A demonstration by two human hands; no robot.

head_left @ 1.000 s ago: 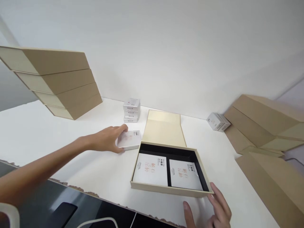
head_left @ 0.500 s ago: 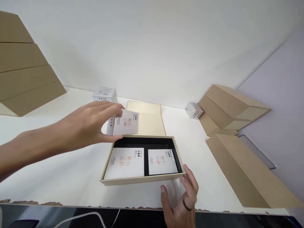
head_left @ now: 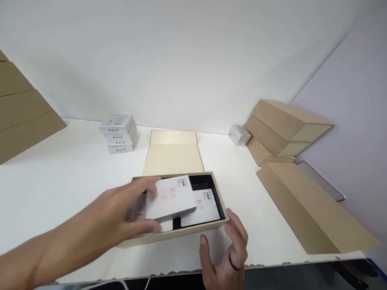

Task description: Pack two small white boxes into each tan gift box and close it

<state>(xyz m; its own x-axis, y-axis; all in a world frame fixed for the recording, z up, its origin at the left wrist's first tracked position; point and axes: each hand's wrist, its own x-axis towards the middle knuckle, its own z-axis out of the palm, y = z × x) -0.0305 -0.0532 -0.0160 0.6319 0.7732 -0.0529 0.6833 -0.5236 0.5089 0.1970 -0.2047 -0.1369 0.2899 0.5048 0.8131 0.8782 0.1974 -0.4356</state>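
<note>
Ctn (head_left: pixel 171 197) now over bx (head_left: pixel 196 231) (long axis L-R), title (head_left: pixel 184 181) rt.

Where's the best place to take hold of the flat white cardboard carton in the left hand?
The flat white cardboard carton is probably best pinched by its near and far edges toward the left end, coming from the left. Its slim slab shape can be spanned there, much as the left hand does, leaving the right end free.

Here I see soft, even light on the white wall (head_left: pixel 187 64). The left hand (head_left: pixel 121 215) is slightly blurred; brown boxes (head_left: pixel 317 207) near the edges look stretched.
</note>
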